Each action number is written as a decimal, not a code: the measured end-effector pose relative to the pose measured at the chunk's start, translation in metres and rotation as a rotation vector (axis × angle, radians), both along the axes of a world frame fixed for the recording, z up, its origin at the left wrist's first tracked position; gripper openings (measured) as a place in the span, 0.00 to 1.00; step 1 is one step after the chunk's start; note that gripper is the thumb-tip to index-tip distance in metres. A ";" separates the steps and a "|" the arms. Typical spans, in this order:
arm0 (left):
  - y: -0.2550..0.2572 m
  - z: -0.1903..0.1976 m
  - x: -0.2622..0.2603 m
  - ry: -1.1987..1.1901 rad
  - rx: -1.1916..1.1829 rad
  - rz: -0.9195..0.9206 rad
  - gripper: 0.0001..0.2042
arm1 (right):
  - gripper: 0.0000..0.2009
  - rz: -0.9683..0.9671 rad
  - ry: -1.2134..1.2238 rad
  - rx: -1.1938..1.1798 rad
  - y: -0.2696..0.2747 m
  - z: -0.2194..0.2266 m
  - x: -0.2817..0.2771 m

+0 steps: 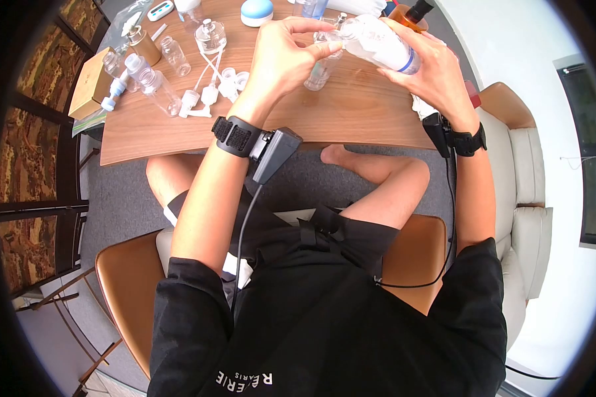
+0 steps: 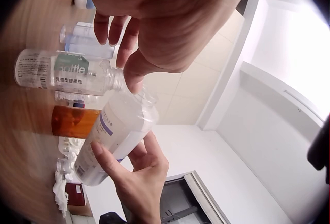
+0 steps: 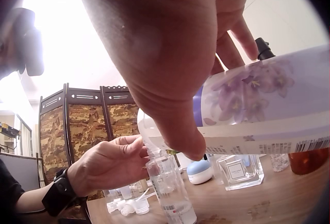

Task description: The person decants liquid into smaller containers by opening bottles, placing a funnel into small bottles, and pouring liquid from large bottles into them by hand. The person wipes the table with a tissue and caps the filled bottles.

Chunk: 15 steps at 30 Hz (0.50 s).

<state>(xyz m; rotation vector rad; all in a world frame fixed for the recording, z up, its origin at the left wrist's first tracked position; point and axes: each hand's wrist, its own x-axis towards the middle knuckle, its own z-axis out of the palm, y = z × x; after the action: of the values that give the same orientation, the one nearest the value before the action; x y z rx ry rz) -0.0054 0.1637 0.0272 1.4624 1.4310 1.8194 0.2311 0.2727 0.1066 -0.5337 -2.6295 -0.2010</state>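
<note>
My right hand (image 1: 437, 74) grips a large translucent bottle with a purple flower label (image 3: 252, 97), tipped well over, its mouth right at the neck of a smaller clear bottle (image 2: 67, 72). That clear bottle stands upright on the wooden table, with a little clear liquid in its bottom in the right wrist view. Thumb and index finger of my left hand (image 1: 281, 59) pinch around the clear bottle's neck, where the two mouths meet. In the left wrist view the other left fingers hang loosely behind it, and the thumb partly hides the larger bottle's mouth.
White pump heads with tubes (image 1: 209, 96) lie left on the table (image 1: 271, 135), near several empty clear bottles (image 1: 174, 56) and a gold-topped pump bottle (image 1: 142, 46). A square glass bottle (image 1: 210, 38), a blue-lidded jar (image 1: 256, 12) and an amber bottle (image 2: 75, 122) stand farther back.
</note>
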 end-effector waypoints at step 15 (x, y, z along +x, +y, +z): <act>-0.002 0.007 0.001 0.004 -0.041 0.017 0.15 | 0.38 0.003 -0.002 0.010 0.002 0.001 0.000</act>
<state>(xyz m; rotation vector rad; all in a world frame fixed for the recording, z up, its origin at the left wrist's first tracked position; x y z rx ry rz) -0.0047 0.1617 0.0339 1.4382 1.4785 1.7875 0.2315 0.2745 0.1074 -0.5267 -2.6300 -0.2144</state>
